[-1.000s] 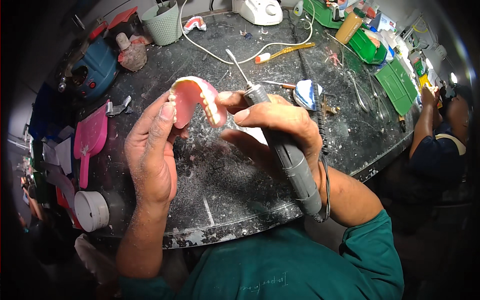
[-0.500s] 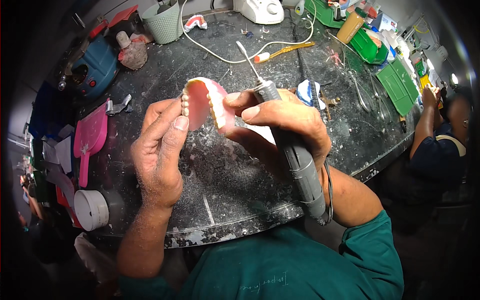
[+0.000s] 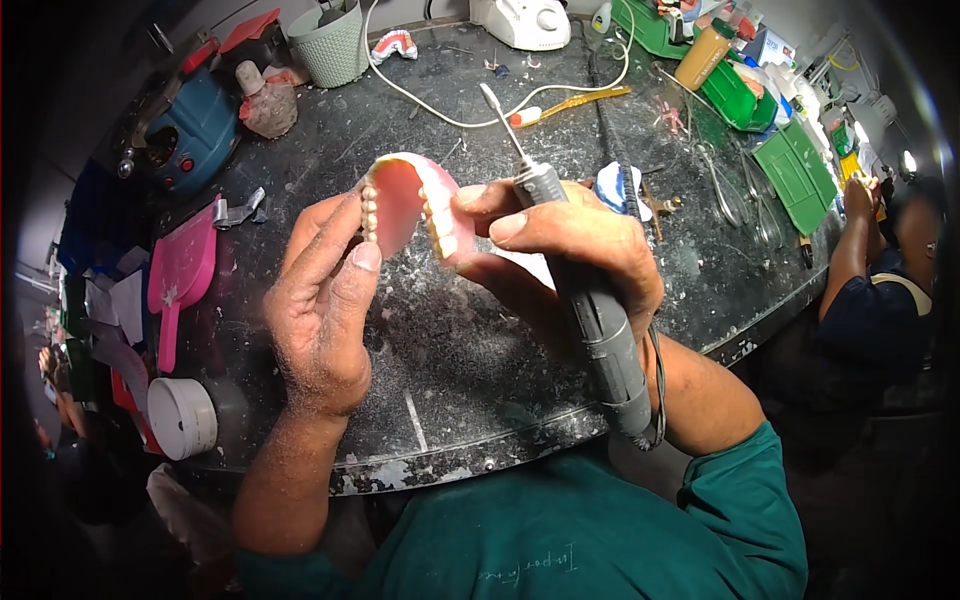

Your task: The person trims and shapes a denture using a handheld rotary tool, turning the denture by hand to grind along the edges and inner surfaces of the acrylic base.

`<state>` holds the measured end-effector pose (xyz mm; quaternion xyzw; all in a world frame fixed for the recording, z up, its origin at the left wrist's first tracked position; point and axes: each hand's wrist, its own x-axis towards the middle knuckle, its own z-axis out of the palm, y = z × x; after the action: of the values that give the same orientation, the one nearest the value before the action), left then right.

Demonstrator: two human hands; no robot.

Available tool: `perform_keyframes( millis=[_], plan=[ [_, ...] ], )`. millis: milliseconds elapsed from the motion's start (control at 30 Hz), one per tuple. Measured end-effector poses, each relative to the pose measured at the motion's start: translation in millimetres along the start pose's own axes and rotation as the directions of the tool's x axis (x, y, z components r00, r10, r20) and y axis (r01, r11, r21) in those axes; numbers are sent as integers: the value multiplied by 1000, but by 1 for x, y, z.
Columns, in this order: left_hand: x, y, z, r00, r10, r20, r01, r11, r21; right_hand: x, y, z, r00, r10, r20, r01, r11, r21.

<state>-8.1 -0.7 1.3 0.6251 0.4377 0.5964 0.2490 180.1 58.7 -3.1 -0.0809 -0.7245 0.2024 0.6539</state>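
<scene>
Above the black worktop, a pink denture with cream teeth is held between my two hands, its teeth turned toward me. My left hand, dusted with pale powder, pinches one side between thumb and fingers. The other side is gripped by the thumb and index finger of my right hand. That same hand also carries a dark grey rotary handpiece, lying across the palm with its slim bit pointing up and away. The bit stands apart from the denture.
A white cord loops over the dusty worktop. Around it are a pink dustpan, a round white tub, a blue machine, a grey basket, a yellow-handled tool and green bins. Another person sits at right.
The denture has tilted slightly and shifted a little to the right in my hands. The right hand and handpiece have moved slightly right too. Both grips stay the same.
</scene>
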Motion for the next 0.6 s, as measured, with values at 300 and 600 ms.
perform_keyframes(
  millis=[300, 600],
  plan=[
    [2, 6, -5, 990, 134, 36, -137, 984, 117, -1, 3, -2, 989, 148, -8, -147, 988, 39],
    [3, 14, -3, 919, 376, 121, -392, 828, 402, -2, 2, -7, 918, 393, 61, -398, 904, 158]
  ],
)
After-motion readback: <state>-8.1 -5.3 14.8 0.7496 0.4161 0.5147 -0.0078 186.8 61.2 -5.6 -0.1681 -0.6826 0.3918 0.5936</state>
